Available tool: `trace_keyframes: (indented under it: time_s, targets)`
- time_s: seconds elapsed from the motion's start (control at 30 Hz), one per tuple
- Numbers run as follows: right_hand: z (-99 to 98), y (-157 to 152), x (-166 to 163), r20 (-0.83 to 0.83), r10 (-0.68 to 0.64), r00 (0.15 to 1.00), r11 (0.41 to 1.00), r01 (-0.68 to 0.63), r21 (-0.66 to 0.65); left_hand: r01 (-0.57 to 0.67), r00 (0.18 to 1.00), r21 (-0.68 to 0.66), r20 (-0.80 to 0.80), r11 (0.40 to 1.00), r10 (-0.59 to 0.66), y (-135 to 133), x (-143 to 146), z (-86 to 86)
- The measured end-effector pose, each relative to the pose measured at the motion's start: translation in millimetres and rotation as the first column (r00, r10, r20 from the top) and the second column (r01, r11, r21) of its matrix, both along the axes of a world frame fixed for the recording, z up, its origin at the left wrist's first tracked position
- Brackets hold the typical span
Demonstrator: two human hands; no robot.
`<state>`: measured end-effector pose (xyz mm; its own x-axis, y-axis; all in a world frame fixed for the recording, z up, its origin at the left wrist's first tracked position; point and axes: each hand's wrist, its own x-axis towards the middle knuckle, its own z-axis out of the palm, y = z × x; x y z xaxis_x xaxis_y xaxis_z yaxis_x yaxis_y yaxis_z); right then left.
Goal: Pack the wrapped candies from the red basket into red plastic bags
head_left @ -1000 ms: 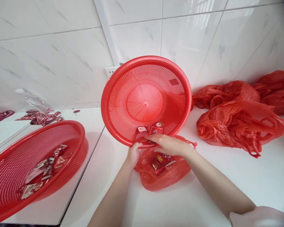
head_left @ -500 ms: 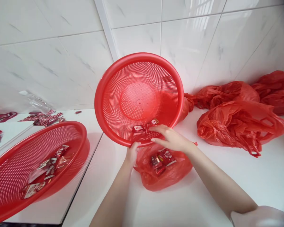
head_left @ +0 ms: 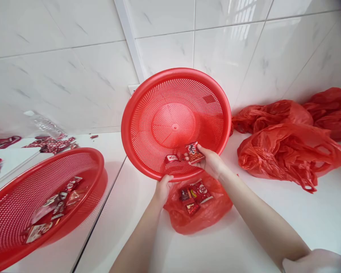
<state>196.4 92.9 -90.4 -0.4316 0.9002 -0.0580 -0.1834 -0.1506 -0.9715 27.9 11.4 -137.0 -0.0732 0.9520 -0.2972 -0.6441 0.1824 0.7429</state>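
Both hands work at a tilted red basket (head_left: 173, 125), its mouth facing the person; the left hand (head_left: 162, 191) is closed on the near rim between six and seven o'clock, thumb over the lip, its other fingers mostly hidden; the right hand (head_left: 210, 161) reaches in over the rim at five o'clock, thumb and fingers pinched on a small red packet (head_left: 193, 152) with dark lettering on a white patch; just beside that packet, towards its eight o'clock, a white-labelled packet (head_left: 171, 158) lies against the basket's lower wall.

At the basket's six o'clock, below both hands, an open red bag (head_left: 187, 226) sits on the white counter (head_left: 122, 197), several snack packets (head_left: 201, 191) lying in its mouth; farther out at eight o'clock stands a second red basket (head_left: 11, 212), more packets (head_left: 59, 206) gathered in it; near nine o'clock a clear bottle (head_left: 47, 125) lies by some patterned wrappers (head_left: 52, 144); at three o'clock crumpled red plastic bags (head_left: 287, 151) are heaped; at twelve o'clock rises a tiled wall (head_left: 230, 57), a white socket (head_left: 133, 88) partly covered by the tilted basket at its ten o'clock.
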Motion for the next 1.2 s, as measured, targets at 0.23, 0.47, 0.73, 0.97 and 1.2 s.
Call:
trace_keyframes:
  time_s: [0.23,0.47,0.73,0.97,1.2]
  targets:
    - [6.0,-7,4,-0.168,0.199,0.965,0.975,-0.212,-0.064,-0.026,1.000,0.020,-0.005,0.999,0.027,2,1,0.5]
    - [23.3,-15,17,0.266,0.341,0.902,0.875,-0.408,0.261,0.016,1.000,0.030,-0.018,0.999,-0.015,0,-3,0.6]
    - [2.4,-8,12,0.645,-0.365,0.671,0.687,-0.274,0.673,-0.001,0.999,0.057,-0.051,0.998,0.004,-2,0,-6.1]
    - [-15.3,4,5,0.620,-0.358,0.698,0.725,-0.210,0.656,0.045,0.999,-0.026,-0.011,0.999,-0.046,-3,2,-7.8]
    - [-7.2,5,7,0.387,-0.095,0.917,0.958,-0.022,0.285,0.049,0.999,0.010,-0.012,0.999,-0.049,-1,-1,-2.5]
